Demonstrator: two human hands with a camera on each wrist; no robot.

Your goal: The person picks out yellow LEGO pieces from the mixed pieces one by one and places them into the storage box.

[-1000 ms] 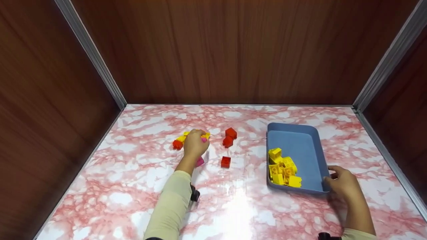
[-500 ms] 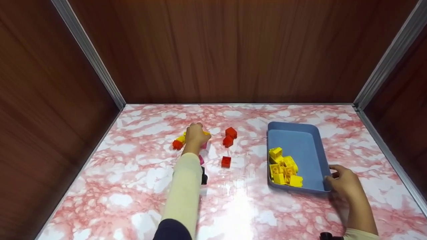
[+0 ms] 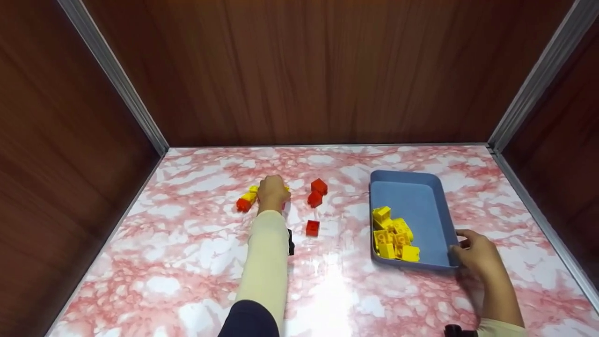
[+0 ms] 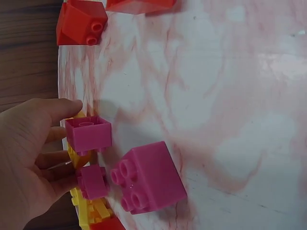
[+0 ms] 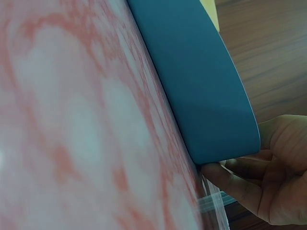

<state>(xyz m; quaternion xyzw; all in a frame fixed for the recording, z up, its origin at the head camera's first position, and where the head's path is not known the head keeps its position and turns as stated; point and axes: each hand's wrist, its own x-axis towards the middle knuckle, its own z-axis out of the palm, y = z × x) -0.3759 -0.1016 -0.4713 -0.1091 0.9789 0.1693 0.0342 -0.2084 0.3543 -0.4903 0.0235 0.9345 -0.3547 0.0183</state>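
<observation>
1. Bricks begin the row: 1 red brick (image 3: 243, 205) lies leftmost on the table (image 3: 187, 262), with a few yellow pieces (image 3: 249, 197) just beside it.
2. Left hand (image 3: 273, 191) covers the rest of that cluster, fingers bent about the bricks; I cannot tell whether it grips 1 of them.
3. Beside its fingers sits a pink brick (image 4: 91, 136), hollow side up, with 2 other pink bricks (image 4: 153, 177) near it. The step in hand looks like picking from this cluster; the next move seems to call for a firm pinch on 1 piece without dragging its neighbours.
4. Further right are 3 red bricks (image 3: 315, 199): 2 together, 1 apart and nearer the person.
5. Next, the blue tray (image 3: 430, 210) holds yellow bricks (image 3: 402, 228) heaped at its near left.
6. Right hand (image 3: 479, 255) grasps the tray's near right corner, apparently steadying it.
</observation>
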